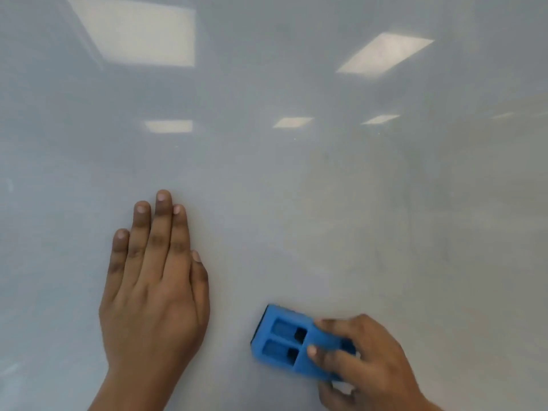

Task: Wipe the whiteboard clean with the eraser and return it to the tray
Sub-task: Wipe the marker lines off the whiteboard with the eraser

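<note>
The whiteboard fills the whole view, pale grey and glossy, with only faint smudges on its right half. A blue eraser with rectangular recesses in its back lies flat against the board at the lower right. My right hand grips the eraser's right end, fingers over its top and thumb below. My left hand rests flat on the board at lower left, fingers straight and close together, holding nothing. The tray is out of sight.
Ceiling light panels reflect in the board as bright patches across its upper half. No board edge or frame shows in the view.
</note>
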Tool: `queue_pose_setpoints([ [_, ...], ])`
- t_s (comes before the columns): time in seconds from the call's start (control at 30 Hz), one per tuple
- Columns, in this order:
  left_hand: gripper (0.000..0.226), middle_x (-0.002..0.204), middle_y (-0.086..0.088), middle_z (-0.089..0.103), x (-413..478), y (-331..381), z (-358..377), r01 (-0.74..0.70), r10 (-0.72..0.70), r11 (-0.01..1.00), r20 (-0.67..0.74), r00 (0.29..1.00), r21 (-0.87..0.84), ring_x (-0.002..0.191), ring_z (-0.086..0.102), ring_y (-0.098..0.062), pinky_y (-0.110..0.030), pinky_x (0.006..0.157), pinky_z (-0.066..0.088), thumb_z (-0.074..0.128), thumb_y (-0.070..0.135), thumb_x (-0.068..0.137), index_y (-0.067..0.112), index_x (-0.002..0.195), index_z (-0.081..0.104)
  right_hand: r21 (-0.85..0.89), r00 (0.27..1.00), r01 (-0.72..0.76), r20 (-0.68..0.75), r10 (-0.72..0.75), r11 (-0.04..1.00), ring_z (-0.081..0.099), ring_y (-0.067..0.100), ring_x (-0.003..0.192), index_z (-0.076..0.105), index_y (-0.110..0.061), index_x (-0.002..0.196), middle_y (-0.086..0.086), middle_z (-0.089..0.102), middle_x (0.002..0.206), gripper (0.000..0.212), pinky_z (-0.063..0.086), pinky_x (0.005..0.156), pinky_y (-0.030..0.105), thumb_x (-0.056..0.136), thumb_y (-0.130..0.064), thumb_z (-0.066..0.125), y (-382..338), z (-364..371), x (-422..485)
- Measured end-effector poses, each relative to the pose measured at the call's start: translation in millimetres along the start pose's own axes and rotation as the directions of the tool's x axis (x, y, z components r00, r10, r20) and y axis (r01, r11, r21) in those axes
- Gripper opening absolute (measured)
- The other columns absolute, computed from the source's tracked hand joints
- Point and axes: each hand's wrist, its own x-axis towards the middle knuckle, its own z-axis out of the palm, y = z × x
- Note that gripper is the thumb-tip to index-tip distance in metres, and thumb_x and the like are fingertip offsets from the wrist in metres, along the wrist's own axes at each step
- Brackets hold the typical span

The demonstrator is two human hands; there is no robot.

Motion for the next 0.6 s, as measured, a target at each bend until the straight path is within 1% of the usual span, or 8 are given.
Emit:
queue_pose_setpoints([
  [0.03,0.056,0.167,-0.011,0.023,-1,0,-1,-0.003,0.003,1.0,0.003,1.0,0.001,0.158,0.014,-0.022,-0.04,0.13,0.01,0.034,0.02,0.106,0.002,0.158,0.029,-0.031,0.994,0.096,0.058,-0.094,0.995,0.063,0.013,0.088,0.068,-0.034,0.095,-0.004,0.073,0.116,0.011,0.056,0.071,0.025,0.087,-0.029,0.073,-7,4,-21],
  [0.07,0.055,0.167,-0.012,0.023,0,0,-1,-0.007,0.007,1.0,-0.003,1.0,-0.002,0.157,0.016,-0.023,-0.04,0.13,0.01,0.035,0.019,0.106,0.002,0.158,0.029,-0.048,0.983,0.158,0.104,-0.153,0.986,0.064,0.012,0.091,0.068,-0.035,0.095,-0.005,0.076,0.113,0.006,0.058,0.074,0.025,0.096,-0.029,0.066,-10,5,-31],
  [0.1,0.055,0.167,-0.012,0.024,-2,1,-1,-0.011,0.011,1.0,-0.007,1.0,-0.005,0.157,0.018,-0.024,-0.04,0.13,0.01,0.037,0.018,0.106,0.001,0.157,0.03,-0.048,0.973,0.197,0.129,-0.189,0.979,0.066,0.013,0.094,0.068,-0.035,0.096,-0.005,0.077,0.112,0.01,0.059,0.076,0.026,0.1,-0.029,0.062,-10,3,-35],
  [0.2,0.055,0.166,-0.014,0.026,-22,6,1,-0.023,0.023,1.0,0.001,1.0,-0.005,0.157,0.02,-0.026,-0.043,0.13,0.014,0.038,0.016,0.106,0.002,0.158,0.03,-0.066,0.96,0.259,0.128,-0.249,0.964,0.07,0.021,0.102,0.068,-0.031,0.105,-0.002,0.075,0.121,0.013,0.057,0.086,0.033,0.096,-0.022,0.066,-3,-6,-17],
  [0.3,0.055,0.165,-0.015,0.03,-50,9,3,-0.056,0.056,0.998,0.005,0.998,0.018,0.157,0.023,-0.027,-0.043,0.129,0.018,0.038,0.016,0.105,0.002,0.158,0.032,-0.103,0.982,0.182,0.074,-0.175,0.978,0.065,0.03,0.118,0.071,-0.027,0.115,0.001,0.067,0.136,0.025,0.049,0.103,0.042,0.095,-0.014,0.066,8,-19,34],
  [0.37,0.053,0.165,-0.014,0.031,-55,8,3,-0.068,0.068,0.997,-0.006,0.998,0.025,0.156,0.024,-0.027,-0.043,0.128,0.019,0.038,0.016,0.106,0.003,0.157,0.034,-0.135,0.998,0.065,-0.012,-0.067,0.989,0.064,0.033,0.12,0.074,-0.022,0.116,0.002,0.065,0.138,0.029,0.046,0.105,0.044,0.09,-0.01,0.069,14,-28,78],
  [0.47,0.052,0.165,-0.012,0.026,-53,7,0,-0.064,0.064,0.998,-0.003,0.998,0.021,0.157,0.02,-0.024,-0.043,0.129,0.017,0.038,0.014,0.107,0.003,0.157,0.034,-0.086,0.997,-0.077,-0.035,0.074,0.993,0.063,0.032,0.119,0.074,-0.015,0.111,0.002,0.065,0.137,0.036,0.049,0.101,0.046,0.08,0.001,0.072,15,-29,114],
  [0.6,0.053,0.165,-0.011,0.024,-55,7,1,-0.067,0.068,0.997,-0.006,0.998,0.024,0.156,0.022,-0.026,-0.04,0.13,0.013,0.039,0.013,0.107,0.004,0.158,0.032,-0.044,0.999,0.026,0.021,-0.025,0.999,0.064,0.033,0.115,0.076,-0.014,0.101,0.002,0.069,0.133,0.021,0.048,0.098,0.043,0.094,-0.002,0.06,-2,-17,52],
])
